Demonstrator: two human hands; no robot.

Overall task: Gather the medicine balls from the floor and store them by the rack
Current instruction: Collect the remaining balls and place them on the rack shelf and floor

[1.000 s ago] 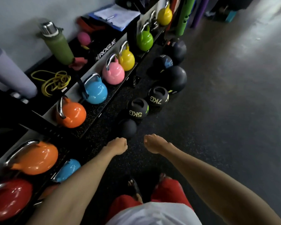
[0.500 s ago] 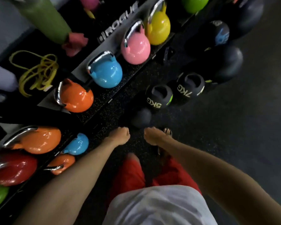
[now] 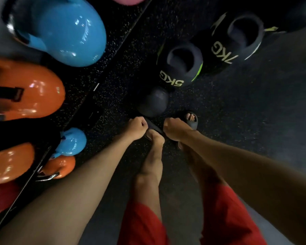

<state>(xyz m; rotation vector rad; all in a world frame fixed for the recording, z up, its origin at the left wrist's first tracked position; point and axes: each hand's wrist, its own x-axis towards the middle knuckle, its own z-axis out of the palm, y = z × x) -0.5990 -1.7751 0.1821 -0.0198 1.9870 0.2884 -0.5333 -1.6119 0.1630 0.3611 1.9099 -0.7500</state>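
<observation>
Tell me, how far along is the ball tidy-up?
Done: a black 5KG medicine ball, a black 7KG medicine ball and a small dark ball sit on the floor beside the kettlebell rack. In hand: nothing; left hand and right hand hang curled and empty near the small ball. Left: no stray ball shows; others may lie out of view.

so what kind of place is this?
Most likely a gym or weights room: a blue kettlebell and an orange kettlebell on a rack, a 5KG ball and a 7KG ball on speckled rubber floor.
</observation>
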